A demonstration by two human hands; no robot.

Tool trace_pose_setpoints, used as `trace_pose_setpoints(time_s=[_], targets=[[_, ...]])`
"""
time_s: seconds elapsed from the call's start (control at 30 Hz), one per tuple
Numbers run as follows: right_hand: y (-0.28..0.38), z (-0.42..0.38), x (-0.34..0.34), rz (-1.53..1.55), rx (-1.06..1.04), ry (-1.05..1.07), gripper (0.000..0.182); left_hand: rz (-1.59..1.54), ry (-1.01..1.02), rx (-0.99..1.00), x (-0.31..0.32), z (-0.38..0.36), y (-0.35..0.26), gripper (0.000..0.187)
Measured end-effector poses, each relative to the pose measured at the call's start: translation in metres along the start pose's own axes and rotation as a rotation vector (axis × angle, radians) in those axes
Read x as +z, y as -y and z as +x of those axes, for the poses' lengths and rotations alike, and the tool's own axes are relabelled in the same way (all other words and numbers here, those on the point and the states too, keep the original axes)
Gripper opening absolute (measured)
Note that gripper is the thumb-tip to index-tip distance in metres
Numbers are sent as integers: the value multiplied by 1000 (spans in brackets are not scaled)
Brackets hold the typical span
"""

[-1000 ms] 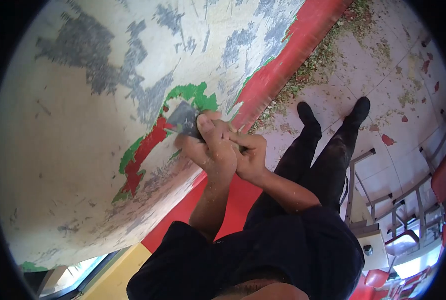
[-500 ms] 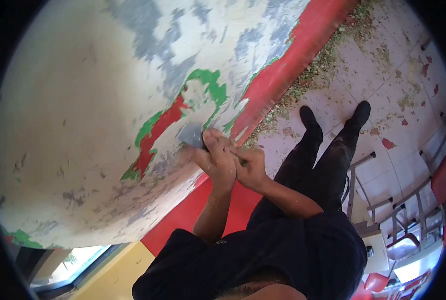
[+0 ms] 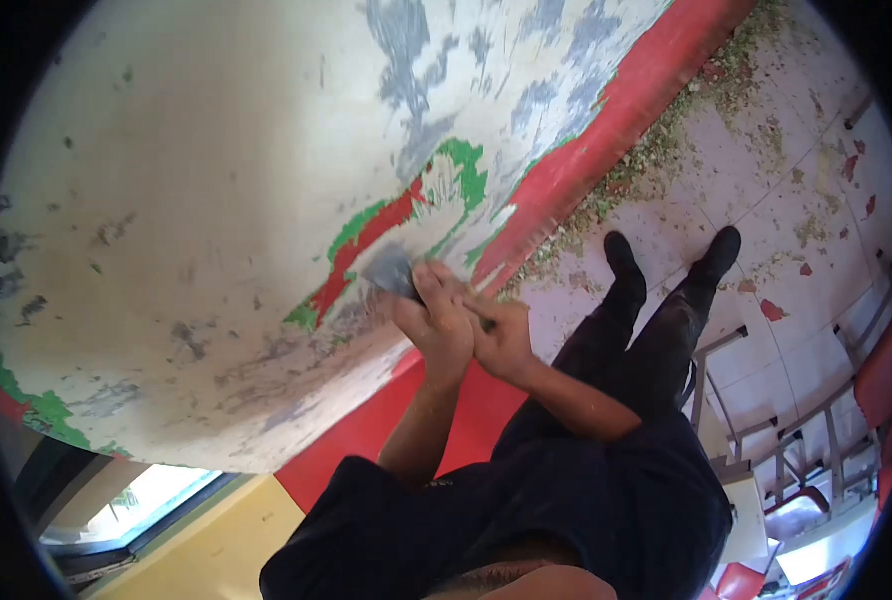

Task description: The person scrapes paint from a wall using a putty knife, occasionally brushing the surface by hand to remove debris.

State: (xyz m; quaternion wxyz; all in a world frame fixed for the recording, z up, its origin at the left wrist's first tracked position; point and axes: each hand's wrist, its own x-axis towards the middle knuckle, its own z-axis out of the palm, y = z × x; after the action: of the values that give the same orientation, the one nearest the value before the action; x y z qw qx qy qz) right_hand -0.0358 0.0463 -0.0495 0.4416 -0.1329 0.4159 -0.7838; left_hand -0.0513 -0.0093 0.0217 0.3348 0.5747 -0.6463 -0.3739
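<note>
A paint scraper (image 3: 390,270) with a flat grey blade lies against the white wall (image 3: 206,200), beside a patch of exposed red and green paint (image 3: 371,240). My left hand (image 3: 438,318) is closed at the blade end, its fingers pressed over the tool. Just behind it, my right hand (image 3: 504,338) wraps round the handle, most of which is hidden. The two hands touch each other. Grey scraped areas and remnants of green paint show around the blade.
A red band (image 3: 606,150) runs along the wall's base. Paint flakes (image 3: 656,150) litter the tiled floor (image 3: 756,270) by my feet. Chairs with metal frames (image 3: 841,430) stand at the right. A window (image 3: 131,505) and yellow wall section (image 3: 226,545) are at lower left.
My view has turned, so the wall appears shifted to the right. The scraper blade is now closer to the red strip of paint, with both hands keeping their hold.
</note>
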Motion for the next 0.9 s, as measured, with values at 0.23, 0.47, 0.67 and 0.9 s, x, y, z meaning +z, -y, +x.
trace_pose_setpoints(time_s=[0.23,0.47,0.67,0.9], targets=[[29,27,6,-98,-71,128,20,-113,-5,85,-6,11,-40,28],[38,-6,-86,105,317,-106,31,820,319,1059,-76,14,-26,23],[146,8,-154,30,55,-501,31,1422,-387,1474,-47,59,-38,18],[276,-25,-180,-62,-124,-531,34,1205,-338,1411,-57,52,-49,14]])
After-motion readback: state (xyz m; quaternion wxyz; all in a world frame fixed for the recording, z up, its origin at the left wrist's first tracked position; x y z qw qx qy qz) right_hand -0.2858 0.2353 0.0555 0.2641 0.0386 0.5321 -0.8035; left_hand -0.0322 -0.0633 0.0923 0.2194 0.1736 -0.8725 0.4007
